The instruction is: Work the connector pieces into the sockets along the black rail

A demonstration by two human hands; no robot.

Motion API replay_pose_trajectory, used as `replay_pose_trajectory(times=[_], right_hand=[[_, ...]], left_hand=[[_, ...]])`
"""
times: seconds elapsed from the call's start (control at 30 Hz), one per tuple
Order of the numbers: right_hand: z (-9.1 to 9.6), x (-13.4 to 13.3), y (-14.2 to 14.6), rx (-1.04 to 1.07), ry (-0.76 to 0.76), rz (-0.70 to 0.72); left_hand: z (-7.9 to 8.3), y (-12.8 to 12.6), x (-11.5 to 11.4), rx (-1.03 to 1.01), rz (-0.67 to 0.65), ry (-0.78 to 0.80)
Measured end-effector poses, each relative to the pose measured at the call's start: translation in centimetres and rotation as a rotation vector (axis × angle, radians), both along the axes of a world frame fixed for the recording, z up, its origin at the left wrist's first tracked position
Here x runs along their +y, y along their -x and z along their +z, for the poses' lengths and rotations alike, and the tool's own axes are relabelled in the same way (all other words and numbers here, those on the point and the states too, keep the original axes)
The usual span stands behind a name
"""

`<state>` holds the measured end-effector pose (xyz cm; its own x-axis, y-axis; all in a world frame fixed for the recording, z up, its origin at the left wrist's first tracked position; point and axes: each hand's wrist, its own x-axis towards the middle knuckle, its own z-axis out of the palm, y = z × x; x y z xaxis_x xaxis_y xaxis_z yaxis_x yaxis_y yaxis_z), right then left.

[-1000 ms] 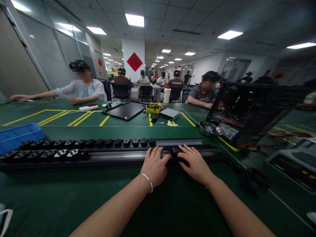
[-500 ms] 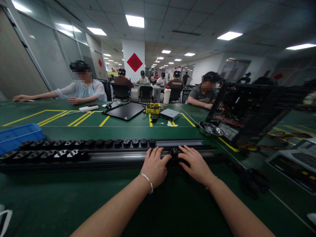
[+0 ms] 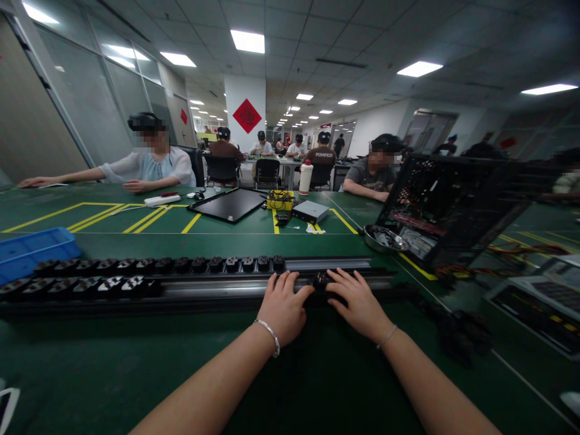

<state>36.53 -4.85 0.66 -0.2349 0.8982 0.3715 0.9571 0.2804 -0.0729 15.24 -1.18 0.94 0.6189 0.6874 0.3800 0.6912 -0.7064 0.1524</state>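
At twelve o'clock, block (image 3: pixel 319 279) between left hand (image 3: pixel 283 305), right hand (image 3: pixel 359 305).
Likely light, stiff; pinch sides. I can't tell either grip.

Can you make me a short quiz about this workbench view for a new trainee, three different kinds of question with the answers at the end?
1. Multiple choice: What sits between the left hand and the right hand? A) a red plastic screwdriver; B) a small black blocky module; C) a white paper cup.
2. True or false: The shiny round metal bowl stands beside the open black computer case.
3. Short answer: Near which end of the long black rails with shiny metal channels, left or right, does the blue rectangular plastic crate lie?

Key: 1. B. 2. True. 3. Left.
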Motion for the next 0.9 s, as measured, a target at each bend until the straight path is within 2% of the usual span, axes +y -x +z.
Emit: replay_pose_trajectory(times=[0.9], right_hand=[[0.25, -0.11, 0.22, 0.038, -0.007, -0.010]], left_hand=[[-0.03, -0.08, -0.03, 0.013, 0.014, -0.001]])
